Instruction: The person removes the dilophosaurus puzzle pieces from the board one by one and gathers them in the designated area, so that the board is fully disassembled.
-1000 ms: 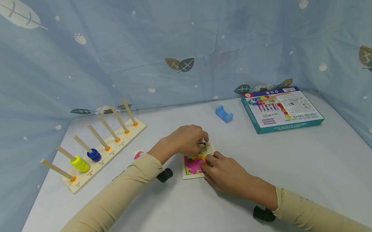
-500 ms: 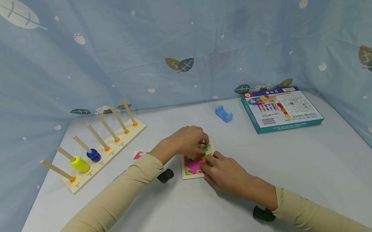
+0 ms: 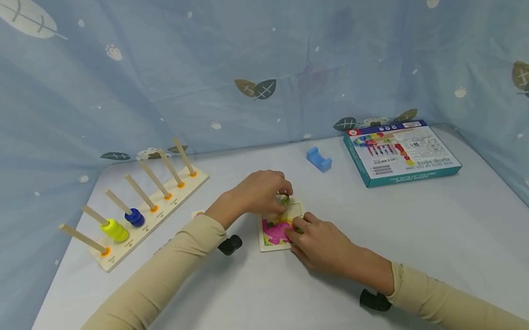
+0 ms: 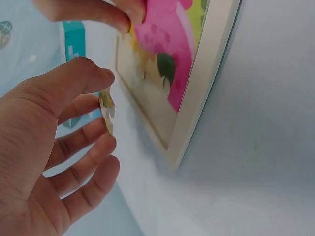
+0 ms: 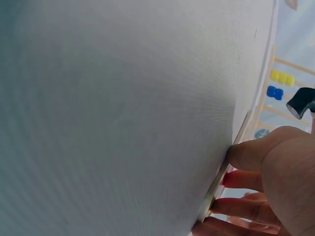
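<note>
"Big stuff first?"

"White worktop [image 3: 248, 327]. Peg rack [image 3: 156, 215] on the person's left, flat printed box [image 3: 402, 153] far right."

"Hands?"

"Right hand [image 3: 322, 244]: fingers narrow, gripping the near-right side, thumb at the edge. Left hand [image 3: 261, 193]: above the far part, thumb and fingers pinching the piece, lower fingers loosely bent."

"Gripping what?"

"Puzzle board [image 4: 199, 93], flat on the worktop. Pink picture [image 3: 277, 234] in it, far section bare."

"And the piece?"

"Puzzle piece [image 4: 107, 103], off the board, held in the air. Nearly edge-on in the left wrist view, print hard to read."

"Changed?"

"Half a second ago the left hand was lower, piece down at the board. Now both are up; board's about where it was."

"Meaning?"

"Piece not seated; puzzle incomplete, I'd judge."
</note>
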`<action>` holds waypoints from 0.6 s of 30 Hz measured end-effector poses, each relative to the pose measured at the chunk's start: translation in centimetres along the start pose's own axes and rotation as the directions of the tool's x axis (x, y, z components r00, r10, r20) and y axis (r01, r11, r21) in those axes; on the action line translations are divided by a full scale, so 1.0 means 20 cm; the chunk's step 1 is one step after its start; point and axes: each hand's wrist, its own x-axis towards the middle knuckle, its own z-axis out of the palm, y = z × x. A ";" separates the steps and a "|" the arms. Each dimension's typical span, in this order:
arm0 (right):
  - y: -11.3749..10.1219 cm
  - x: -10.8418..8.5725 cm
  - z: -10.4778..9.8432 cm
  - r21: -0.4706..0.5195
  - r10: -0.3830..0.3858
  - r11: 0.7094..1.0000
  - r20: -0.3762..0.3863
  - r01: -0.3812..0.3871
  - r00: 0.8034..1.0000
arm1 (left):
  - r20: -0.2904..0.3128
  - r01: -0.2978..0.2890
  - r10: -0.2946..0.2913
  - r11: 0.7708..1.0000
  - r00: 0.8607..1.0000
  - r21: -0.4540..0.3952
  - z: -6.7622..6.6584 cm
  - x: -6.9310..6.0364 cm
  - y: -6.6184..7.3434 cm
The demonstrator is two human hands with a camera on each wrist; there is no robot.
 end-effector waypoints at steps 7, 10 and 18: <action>0.00 0.01 0.00 0.006 0.010 1.000 0.026 -0.010 1.000 | 0.001 0.024 -0.024 1.000 1.000 -0.006 -0.04 -0.06 -0.04; 0.00 0.01 -0.01 0.001 0.015 1.000 0.033 -0.015 0.999 | -0.006 0.035 -0.035 0.999 0.999 -0.004 -0.05 -0.10 -0.07; 0.00 0.01 0.00 0.006 0.029 1.000 0.041 -0.029 0.999 | -0.022 0.073 -0.073 0.997 0.997 0.000 -0.07 -0.21 -0.12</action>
